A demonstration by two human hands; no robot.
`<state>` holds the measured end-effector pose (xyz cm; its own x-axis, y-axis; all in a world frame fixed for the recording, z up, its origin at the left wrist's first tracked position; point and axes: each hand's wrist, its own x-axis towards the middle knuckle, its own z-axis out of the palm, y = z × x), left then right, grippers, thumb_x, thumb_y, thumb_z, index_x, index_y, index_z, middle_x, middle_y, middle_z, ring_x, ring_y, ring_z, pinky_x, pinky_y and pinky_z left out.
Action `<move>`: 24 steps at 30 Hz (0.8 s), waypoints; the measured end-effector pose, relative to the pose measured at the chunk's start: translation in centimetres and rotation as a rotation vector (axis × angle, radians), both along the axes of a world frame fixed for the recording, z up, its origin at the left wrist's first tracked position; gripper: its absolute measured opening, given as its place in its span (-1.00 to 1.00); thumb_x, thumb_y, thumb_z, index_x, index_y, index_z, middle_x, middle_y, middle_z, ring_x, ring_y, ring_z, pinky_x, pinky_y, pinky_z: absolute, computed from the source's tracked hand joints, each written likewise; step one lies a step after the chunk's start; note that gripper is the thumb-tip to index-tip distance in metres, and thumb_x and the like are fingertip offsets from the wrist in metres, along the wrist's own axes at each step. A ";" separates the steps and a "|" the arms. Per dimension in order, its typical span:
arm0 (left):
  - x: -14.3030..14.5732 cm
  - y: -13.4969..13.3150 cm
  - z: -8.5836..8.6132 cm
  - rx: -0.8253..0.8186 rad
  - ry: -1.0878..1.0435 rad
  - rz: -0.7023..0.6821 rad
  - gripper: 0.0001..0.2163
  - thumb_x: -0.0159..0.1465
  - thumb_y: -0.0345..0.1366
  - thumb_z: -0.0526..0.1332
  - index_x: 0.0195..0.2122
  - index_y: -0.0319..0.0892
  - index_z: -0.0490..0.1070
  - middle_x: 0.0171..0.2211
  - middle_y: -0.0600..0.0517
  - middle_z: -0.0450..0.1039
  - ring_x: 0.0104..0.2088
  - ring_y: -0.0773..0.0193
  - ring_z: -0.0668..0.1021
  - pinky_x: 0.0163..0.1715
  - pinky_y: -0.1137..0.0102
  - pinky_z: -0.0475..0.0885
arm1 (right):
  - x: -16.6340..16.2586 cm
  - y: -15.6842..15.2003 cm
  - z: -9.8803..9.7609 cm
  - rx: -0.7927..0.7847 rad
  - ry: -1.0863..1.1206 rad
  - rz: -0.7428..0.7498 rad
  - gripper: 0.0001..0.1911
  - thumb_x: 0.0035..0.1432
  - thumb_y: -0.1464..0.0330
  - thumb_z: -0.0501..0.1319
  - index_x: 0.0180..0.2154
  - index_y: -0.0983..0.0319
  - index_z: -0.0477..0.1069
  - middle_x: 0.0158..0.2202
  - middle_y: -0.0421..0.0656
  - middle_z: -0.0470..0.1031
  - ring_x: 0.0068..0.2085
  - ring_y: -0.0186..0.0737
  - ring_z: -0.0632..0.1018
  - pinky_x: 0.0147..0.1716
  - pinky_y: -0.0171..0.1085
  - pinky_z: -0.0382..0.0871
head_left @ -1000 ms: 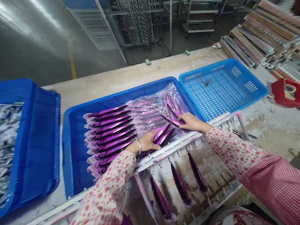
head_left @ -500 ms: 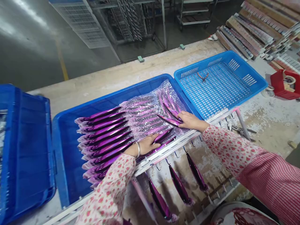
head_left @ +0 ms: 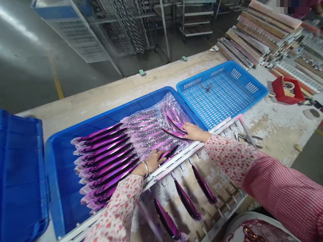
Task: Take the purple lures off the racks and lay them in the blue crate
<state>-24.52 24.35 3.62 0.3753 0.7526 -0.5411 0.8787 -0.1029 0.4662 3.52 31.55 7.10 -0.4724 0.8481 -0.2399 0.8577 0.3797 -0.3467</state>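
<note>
Left hand [head_left: 152,162]: fingers closed round 1 purple piece [head_left: 170,151], near right side of dark blue bin [head_left: 66,188]. Right hand [head_left: 194,131]: fingers closed on the ends of 2 purple pieces [head_left: 174,133], over bubble wrap [head_left: 147,134], right end of same bin. Row of wrapped pieces [head_left: 108,148] lay left of the hands, frilly ends left. White rack [head_left: 188,153] ran along the near edge; 3 hanging pieces [head_left: 187,200] dangled from its hooks. Light blue basket [head_left: 222,95] sat far right, pliers [head_left: 207,88] inside.
</note>
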 end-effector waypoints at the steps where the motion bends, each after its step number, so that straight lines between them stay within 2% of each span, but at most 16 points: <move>1: -0.1 0.1 -0.1 0.008 -0.013 0.006 -0.51 0.24 -0.05 0.11 0.12 -0.16 0.45 -0.07 -0.17 0.42 -0.02 0.01 0.50 0.10 0.19 0.35 | 0.0 0.0 -0.1 -0.003 0.001 -0.009 -0.61 0.18 0.30 0.32 0.02 0.29 0.40 0.04 0.07 0.41 0.03 0.01 0.50 -0.02 -0.14 0.40; 6: -0.8 0.2 -1.3 0.027 -0.122 0.040 -0.48 0.15 0.05 0.18 0.06 -0.12 0.49 -0.12 -0.13 0.47 -0.07 0.00 0.52 0.05 0.16 0.39 | -0.1 0.4 -0.7 -0.009 0.046 -0.019 -0.65 0.17 0.32 0.32 -0.02 0.29 0.41 -0.01 0.07 0.42 0.00 0.01 0.51 -0.03 -0.11 0.43; 9: -1.2 0.3 -1.2 0.069 -0.215 0.109 -0.39 0.07 0.17 0.20 0.02 -0.14 0.51 -0.11 -0.14 0.48 -0.03 -0.04 0.52 0.10 0.12 0.37 | 0.1 0.3 -0.8 0.143 0.218 0.020 -0.77 0.25 0.38 0.23 -0.06 0.30 0.40 -0.05 0.04 0.44 -0.02 -0.06 0.49 0.01 -0.11 0.41; 12: -1.7 0.3 1.3 0.055 -0.320 0.249 -0.31 0.01 0.28 0.21 0.00 -0.17 0.50 -0.10 -0.14 0.52 -0.04 -0.04 0.54 0.09 0.08 0.40 | 1.7 -1.0 -0.2 0.352 0.512 0.082 -0.81 0.34 0.39 0.11 -0.04 0.28 0.38 -0.06 0.01 0.46 0.00 -0.13 0.47 0.05 -0.14 0.37; 13: -1.7 0.0 2.6 0.095 -0.353 0.340 -0.30 0.01 0.29 0.21 -0.01 -0.18 0.48 -0.09 -0.14 0.53 -0.04 -0.04 0.55 0.09 0.08 0.41 | 2.7 -1.8 0.2 0.390 0.578 0.094 -0.80 0.35 0.37 0.10 -0.05 0.27 0.39 -0.07 0.00 0.47 0.00 -0.13 0.47 0.06 -0.14 0.36; 15: -0.9 -1.5 5.4 0.292 -0.414 0.568 -0.33 0.09 0.27 0.18 0.02 -0.18 0.44 -0.05 -0.14 0.52 -0.02 0.00 0.54 0.11 0.08 0.40 | 5.2 -3.7 0.9 0.401 0.618 0.081 -0.80 0.37 0.33 0.08 -0.07 0.26 0.41 -0.11 -0.02 0.50 -0.01 -0.12 0.47 0.05 -0.14 0.35; 17: 1.6 -4.8 7.5 0.516 -0.479 0.730 -0.42 0.21 0.18 0.15 0.08 -0.15 0.37 0.00 -0.12 0.49 0.03 0.05 0.52 0.15 0.11 0.38 | 7.7 -5.8 1.6 0.365 0.568 0.035 -0.78 0.38 0.31 0.07 -0.10 0.24 0.44 -0.13 -0.03 0.53 -0.03 -0.11 0.48 0.04 -0.12 0.33; 19: 6.0 -9.7 7.8 0.591 -0.552 0.754 -0.51 0.28 0.07 0.13 0.13 -0.12 0.32 0.06 -0.13 0.44 0.08 0.09 0.49 0.18 0.13 0.36 | 9.5 -7.7 1.8 0.317 0.488 0.023 -0.76 0.37 0.29 0.08 -0.09 0.23 0.46 -0.11 -0.02 0.53 0.00 -0.09 0.46 0.07 -0.10 0.30; 21: 11.8 -15.1 6.1 0.513 -0.588 0.773 -0.52 0.29 0.03 0.14 0.15 -0.11 0.28 0.14 -0.17 0.36 0.16 0.06 0.44 0.19 0.12 0.35 | 10.1 -8.9 1.5 0.286 0.421 0.078 -0.73 0.33 0.24 0.15 -0.03 0.23 0.46 -0.01 0.00 0.51 0.08 -0.05 0.42 0.13 -0.06 0.24; 23: 17.4 -19.6 2.6 0.387 -0.648 0.886 -0.38 0.24 0.00 0.22 0.26 -0.12 0.14 0.29 -0.24 0.18 0.29 0.00 0.31 0.25 0.09 0.28 | 9.5 -9.5 1.0 0.277 0.369 0.149 -0.63 0.29 0.20 0.21 0.07 0.21 0.42 0.13 0.01 0.44 0.19 -0.01 0.34 0.23 0.00 0.12; 24: 19.7 -21.1 0.6 0.307 -0.677 0.994 -0.32 0.20 -0.01 0.27 0.28 -0.14 0.11 0.31 -0.25 0.15 0.31 -0.03 0.28 0.27 0.09 0.25 | 9.0 -9.7 0.6 0.281 0.343 0.172 -0.56 0.27 0.19 0.23 0.13 0.19 0.39 0.20 0.02 0.38 0.24 0.01 0.29 0.28 0.04 0.04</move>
